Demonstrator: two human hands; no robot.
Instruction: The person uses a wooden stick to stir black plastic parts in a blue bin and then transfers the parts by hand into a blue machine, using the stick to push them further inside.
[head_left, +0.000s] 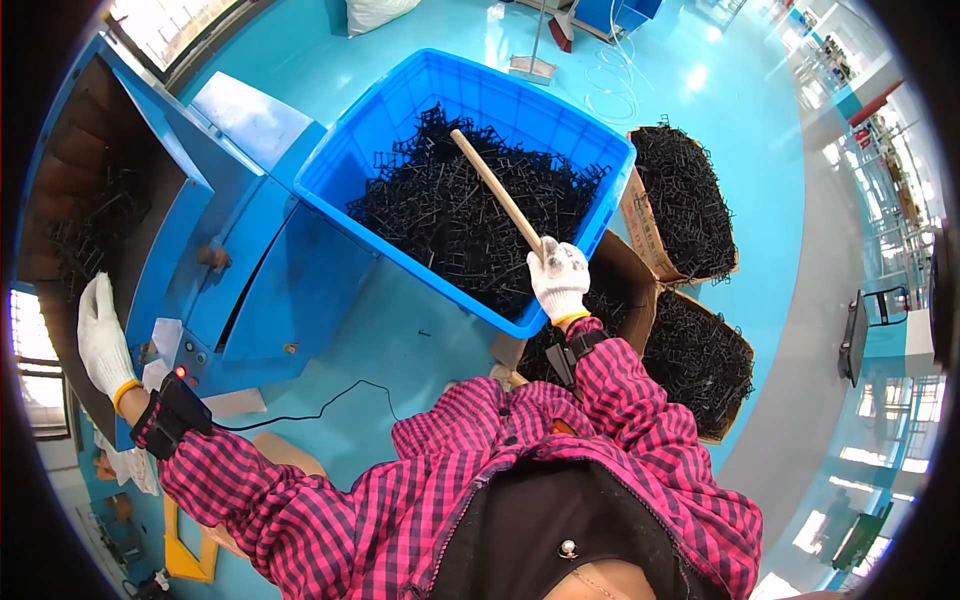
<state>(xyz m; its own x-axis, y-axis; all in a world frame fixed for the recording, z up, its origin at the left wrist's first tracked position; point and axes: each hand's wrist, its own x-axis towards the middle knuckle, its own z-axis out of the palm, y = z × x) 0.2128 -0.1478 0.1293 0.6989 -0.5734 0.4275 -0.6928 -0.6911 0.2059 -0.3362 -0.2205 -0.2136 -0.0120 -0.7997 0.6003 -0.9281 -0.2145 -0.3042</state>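
Right hand (560,278): white knitted glove with yellow cuff edge; fingers closed around the lower end of a wooden stick (497,192). The hand is located over the tub's right side, toward the near corner. From there the stick slants up and left across the tub, its far end over the black pieces.

Blue plastic tub (400,262): heaped with small black angular pieces (430,205), piled highest toward the far-left side; the inner face of the far wall shows above the heap.

Left hand (103,340): same type of glove; fingers extended straight and held together, gripping nothing visible. It is at the near edge of the open trough of a blue machine (285,300). Whether it touches the edge cannot be determined. More black pieces lie inside the trough.

A control panel (192,352) with a lit red lamp is fitted at the machine's near end. A black cable (335,400) runs over the blue-green floor (395,300).

Beyond the tub's right side, three cardboard boxes (645,222) contain similar black pieces; one is partly hidden by the right arm. A broom (561,33) and dustpan (532,68) are located past the tub's far edge.
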